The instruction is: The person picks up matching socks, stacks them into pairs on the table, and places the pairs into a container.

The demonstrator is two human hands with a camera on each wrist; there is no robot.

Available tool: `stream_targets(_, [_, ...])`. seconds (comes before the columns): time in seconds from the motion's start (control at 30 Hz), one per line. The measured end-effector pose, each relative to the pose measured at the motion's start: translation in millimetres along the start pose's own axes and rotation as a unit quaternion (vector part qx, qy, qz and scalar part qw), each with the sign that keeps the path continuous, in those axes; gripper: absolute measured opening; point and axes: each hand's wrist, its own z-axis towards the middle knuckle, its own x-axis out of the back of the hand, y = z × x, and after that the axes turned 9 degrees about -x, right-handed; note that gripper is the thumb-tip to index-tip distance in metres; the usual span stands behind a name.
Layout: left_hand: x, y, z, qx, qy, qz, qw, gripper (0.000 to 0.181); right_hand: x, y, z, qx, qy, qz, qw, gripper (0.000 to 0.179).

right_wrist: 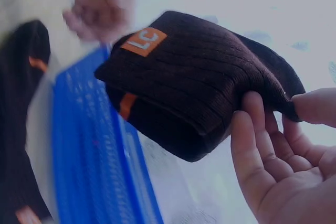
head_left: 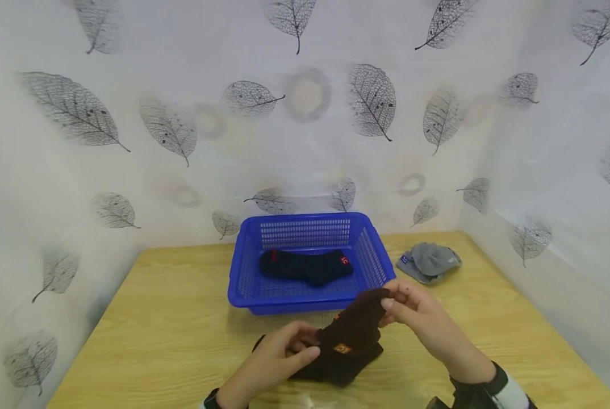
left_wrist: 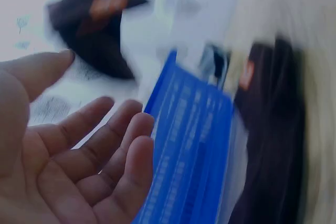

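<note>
A dark brown ribbed sock with an orange label hangs above the table, bent over. My right hand pinches one end between thumb and fingers; in the right wrist view the sock shows its cuff opening and white letters on the label. My left hand is beside the sock's lower end, its fingers loosely bent; in the left wrist view this hand looks apart from the sock, with nothing in it. Beneath lies another dark brown sock on the table, partly covered by the left hand and the raised sock.
Just beyond my hands stands a blue plastic basket with perforated walls. Dark navy socks with red marks lie inside. To its right is a grey folded sock bundle on the wooden table. Leaf-patterned sheeting encloses the back and sides.
</note>
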Motion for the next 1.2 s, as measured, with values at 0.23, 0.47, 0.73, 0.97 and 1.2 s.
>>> stream_targets(0.23, [-19.0, -2.5, 10.0, 0.022, 0.021, -0.021, 0.9993, 0.042, -26, 18, 13.9, -0.056, -0.036, 0.086, 0.9941, 0.023])
stream_targets(0.47, [-16.4, -10.9, 0.6, 0.001, 0.093, 0.045, 0.9947, 0.014, -32, 36, 11.9, -0.098, -0.009, 0.103, 0.9898, 0.017])
stream_targets(0.73, [-12.7, -10.8, -0.7, -0.110, 0.134, 0.099, 0.9799, 0.012, -30, 47, 10.2, -0.125, 0.005, 0.103, 0.9868, 0.016])
stream_targets(0.97, [-5.4, -1.6, 0.9, -0.173, 0.111, 0.171, 0.9637, 0.015, -27, 49, 16.3, -0.126, -0.044, 0.137, 0.9815, 0.028])
stream_targets(1.2, [-5.6, 2.3, 1.0, -0.219, 0.102, 0.223, 0.9446, 0.016, -26, 48, 18.4, -0.174, -0.037, 0.098, 0.9791, 0.031])
